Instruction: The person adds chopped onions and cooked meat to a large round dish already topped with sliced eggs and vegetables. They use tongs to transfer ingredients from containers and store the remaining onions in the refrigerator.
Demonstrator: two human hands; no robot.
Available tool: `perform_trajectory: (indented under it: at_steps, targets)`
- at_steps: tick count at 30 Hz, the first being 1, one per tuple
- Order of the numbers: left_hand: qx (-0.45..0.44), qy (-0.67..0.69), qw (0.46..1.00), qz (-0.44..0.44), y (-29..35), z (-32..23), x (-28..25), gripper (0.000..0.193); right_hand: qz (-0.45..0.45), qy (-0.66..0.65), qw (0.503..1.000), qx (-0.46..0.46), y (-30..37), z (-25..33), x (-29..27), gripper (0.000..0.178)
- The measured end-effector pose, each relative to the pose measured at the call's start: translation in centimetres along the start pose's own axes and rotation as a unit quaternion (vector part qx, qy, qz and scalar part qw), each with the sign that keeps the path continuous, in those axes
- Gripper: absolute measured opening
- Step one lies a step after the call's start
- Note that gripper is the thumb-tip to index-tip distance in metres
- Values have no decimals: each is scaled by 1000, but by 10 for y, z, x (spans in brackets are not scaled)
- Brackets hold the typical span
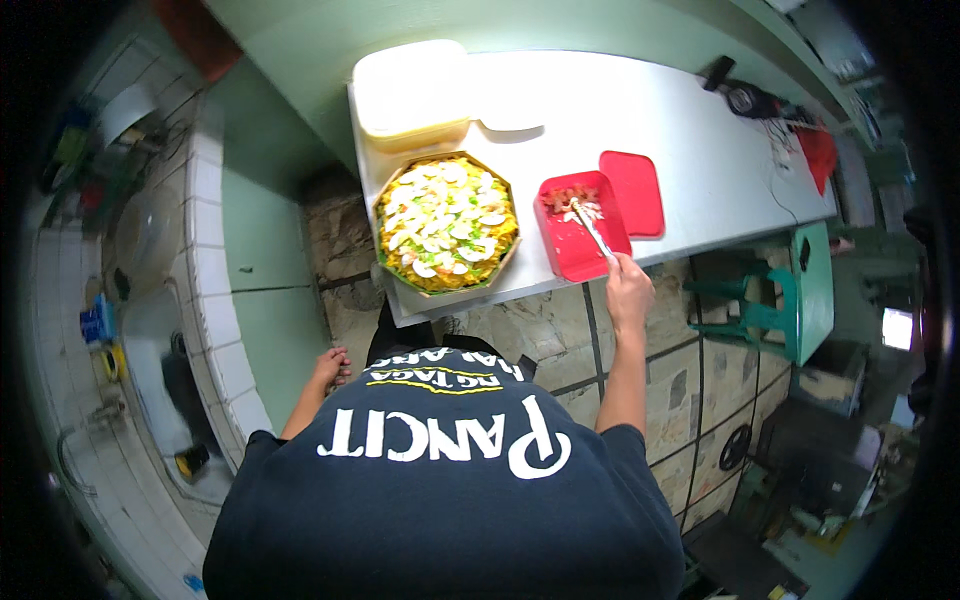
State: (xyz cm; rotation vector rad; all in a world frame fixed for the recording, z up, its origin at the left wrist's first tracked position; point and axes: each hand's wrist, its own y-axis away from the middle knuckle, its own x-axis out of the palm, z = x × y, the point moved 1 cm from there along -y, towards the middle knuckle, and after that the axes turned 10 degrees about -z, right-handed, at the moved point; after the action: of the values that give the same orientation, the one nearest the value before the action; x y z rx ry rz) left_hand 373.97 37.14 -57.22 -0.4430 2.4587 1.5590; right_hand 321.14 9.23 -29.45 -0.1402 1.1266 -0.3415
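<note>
Reaching over the table's front edge, my right hand [628, 291] is closed round one end of silvery tongs [597, 236]. Their far end dips into a red rectangular plastic container [578, 262], among reddish and whitish food pieces [572, 200] heaped at its far side. Low on the left, off the table, hangs my left hand [333, 366]; it holds nothing and its fingers are loosely bent and slightly apart. An octagonal tray [516, 247] of yellow noodles stands at the table's near left, topped with sliced egg [443, 215] and chopped green bits.
A red lid [634, 195] lies right of the container on the white table [700, 150]. Behind the tray stands a large pale plastic tub [412, 90]. Dark objects and cables [755, 102] sit far right. A green chair [762, 300] is right; a sink [165, 370] is left.
</note>
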Motion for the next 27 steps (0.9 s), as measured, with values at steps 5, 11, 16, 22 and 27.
perform_trajectory:
  at_steps: [5, 11, 16, 22, 27]
  targets:
    - [-45, -5, 999, -13, 10, 28, 1, 35, 48, -147, 985, -71, 22, 51, 13, 20]
    - [-44, 20, 999, -22, 3, 31, 11, 33, 115, -143, 966, -183, 40, 94, 64, 19]
    - [-40, 50, 997, -31, 4, 21, 13, 33, 159, -76, 962, -210, 36, 105, 75, 20]
    - [-47, 70, 996, -14, 3, 33, 12, 34, 128, -215, 964, -86, 16, 78, 51, 23]
    - [-6, 25, 1000, 4, -11, 58, 2, 34, -16, -132, 991, 15, -24, 16, 1, 26]
